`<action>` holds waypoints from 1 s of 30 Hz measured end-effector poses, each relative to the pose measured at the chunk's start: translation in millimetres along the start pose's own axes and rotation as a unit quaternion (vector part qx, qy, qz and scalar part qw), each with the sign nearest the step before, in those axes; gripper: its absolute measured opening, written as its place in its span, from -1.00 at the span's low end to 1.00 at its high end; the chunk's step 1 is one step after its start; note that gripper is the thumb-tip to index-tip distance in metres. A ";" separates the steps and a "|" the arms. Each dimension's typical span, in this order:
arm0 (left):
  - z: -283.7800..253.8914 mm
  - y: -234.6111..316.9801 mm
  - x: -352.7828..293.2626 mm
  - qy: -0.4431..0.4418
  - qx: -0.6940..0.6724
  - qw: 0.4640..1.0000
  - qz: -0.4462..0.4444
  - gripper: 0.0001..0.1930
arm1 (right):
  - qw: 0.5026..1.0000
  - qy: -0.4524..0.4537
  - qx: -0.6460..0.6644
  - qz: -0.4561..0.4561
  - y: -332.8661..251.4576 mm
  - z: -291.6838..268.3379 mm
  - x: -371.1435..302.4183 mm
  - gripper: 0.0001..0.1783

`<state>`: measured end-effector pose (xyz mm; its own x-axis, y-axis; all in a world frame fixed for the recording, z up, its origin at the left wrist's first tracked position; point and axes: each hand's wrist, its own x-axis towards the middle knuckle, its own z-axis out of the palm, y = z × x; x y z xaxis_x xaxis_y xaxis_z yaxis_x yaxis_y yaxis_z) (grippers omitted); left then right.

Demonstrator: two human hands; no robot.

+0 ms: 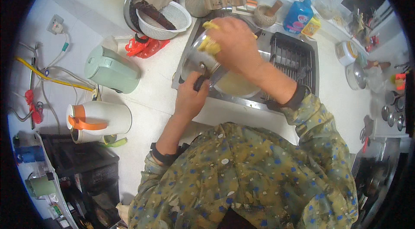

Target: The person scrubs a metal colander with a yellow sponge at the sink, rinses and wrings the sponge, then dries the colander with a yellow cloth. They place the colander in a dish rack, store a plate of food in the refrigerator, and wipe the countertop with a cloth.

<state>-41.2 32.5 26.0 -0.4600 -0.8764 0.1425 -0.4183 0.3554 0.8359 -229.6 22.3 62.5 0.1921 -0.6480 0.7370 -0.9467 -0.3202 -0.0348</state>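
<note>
Over the left part of the sink (319, 80), my left hand (190, 99) is closed round the black handle (200, 83) of a shiny metal pot (194, 59). The pot is tilted, and my hands hide part of it. My right hand (235, 43) grips a crumpled yellow cloth (210, 47) against or just above the pot; contact cannot be made out. Cloudy pale liquid (235, 84) shows in the basin below my right forearm.
A black drying rack (294, 58) sits at the sink's right. Behind stand a blue bottle (298, 16), a mortar (263, 17) and a melon (197, 4). A white colander (170, 25), red bag (151, 47), green kettle (112, 70) and white jug (114, 116) are on the left.
</note>
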 end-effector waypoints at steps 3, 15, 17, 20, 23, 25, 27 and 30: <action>-9.9 -13.9 -13.5 0.004 -0.015 1.000 0.011 -0.83 | 0.982 -0.086 0.028 0.165 44.8 4.0 5.3 -0.72; -24.8 -28.3 -33.7 -0.016 -0.028 0.998 0.059 -0.86 | 0.632 -0.173 0.419 0.629 137.9 39.8 -59.0 -0.64; -26.6 -27.8 -31.6 -0.008 -0.064 0.998 0.028 -0.88 | 0.646 -0.131 0.480 0.579 137.0 36.3 -56.8 -0.65; -29.2 -27.3 -30.7 -0.004 -0.061 0.997 0.039 -0.89 | 0.712 -0.103 0.432 0.543 129.5 23.7 -49.2 -0.66; -29.8 -24.7 -31.7 -0.006 -0.043 0.998 0.049 -0.88 | 0.749 -0.079 0.412 0.512 112.0 5.3 -42.7 -0.68; -29.1 -21.2 -29.7 -0.006 -0.028 0.998 0.060 -0.87 | 0.794 -0.050 0.385 0.468 96.4 -6.3 -35.3 -0.70; -24.8 -16.8 -27.3 -0.003 -0.012 0.998 0.067 -0.87 | 0.907 -0.036 0.241 0.345 78.4 -15.6 -26.8 -0.73; -17.5 -11.6 -22.3 -0.026 0.023 0.997 0.076 -0.86 | 0.980 -0.004 0.109 0.166 39.3 -21.5 -26.7 -0.64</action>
<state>-12.4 42.3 22.3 -0.5602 -0.7938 0.2366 -0.3763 0.4984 0.7811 -277.6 41.9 55.9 -0.1136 -0.7472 0.6549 -0.8796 -0.2308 -0.4160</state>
